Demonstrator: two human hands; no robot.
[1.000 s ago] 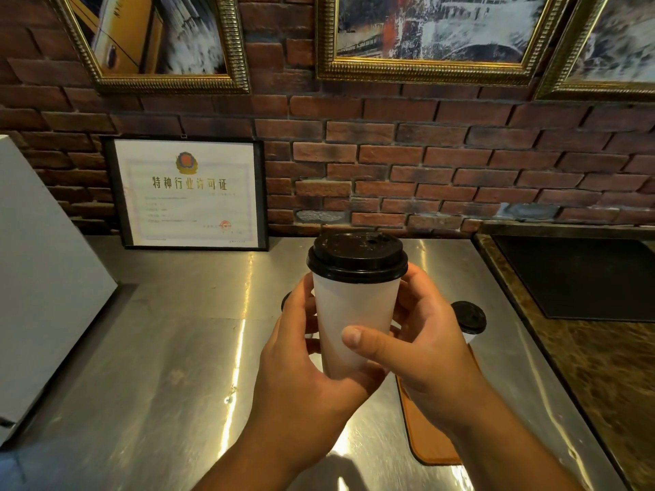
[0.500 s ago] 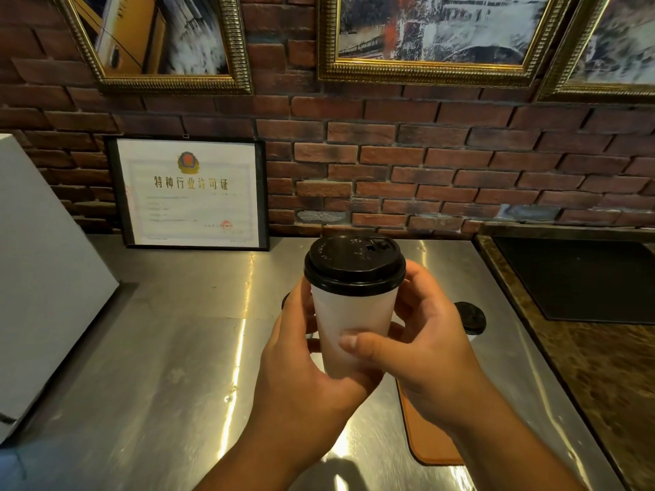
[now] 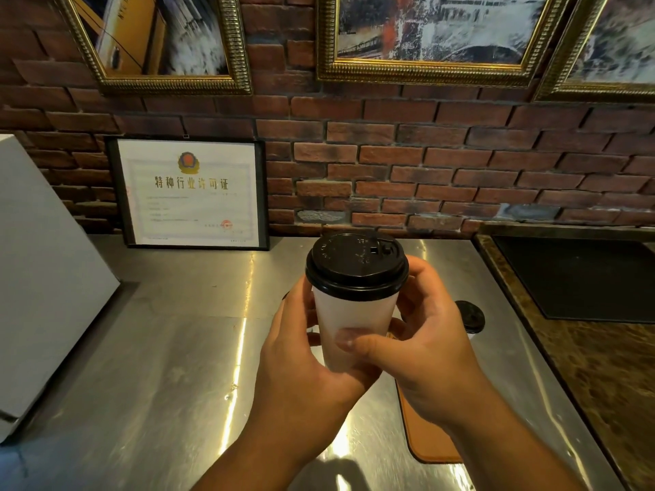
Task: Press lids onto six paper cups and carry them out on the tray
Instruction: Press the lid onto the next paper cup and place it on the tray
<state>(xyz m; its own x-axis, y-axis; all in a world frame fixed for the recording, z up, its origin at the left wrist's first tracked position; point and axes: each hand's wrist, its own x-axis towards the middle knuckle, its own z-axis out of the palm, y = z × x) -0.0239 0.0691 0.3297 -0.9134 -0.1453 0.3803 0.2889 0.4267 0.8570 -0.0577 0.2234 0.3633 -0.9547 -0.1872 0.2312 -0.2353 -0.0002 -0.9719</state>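
Observation:
A white paper cup [image 3: 349, 315] with a black lid [image 3: 356, 265] on it is held up above the steel counter. My left hand [image 3: 301, 377] grips its lower left side and my right hand [image 3: 425, 352] grips its right side, the thumb across the front. Behind my right hand another lidded cup [image 3: 470, 316] stands on a brown tray [image 3: 430, 441], most of which my arms hide. A dark edge of a further lid peeks out left of the held cup; other cups are hidden.
The steel counter [image 3: 170, 366] runs to a brick wall with a framed certificate [image 3: 189, 193] leaning on it. A white box [image 3: 39, 278] stands at the left. A marble surface with a black mat [image 3: 581, 278] adjoins on the right.
The held cup has tilted slightly, so more of the lid's top faces me. Both hands keep the same grip.

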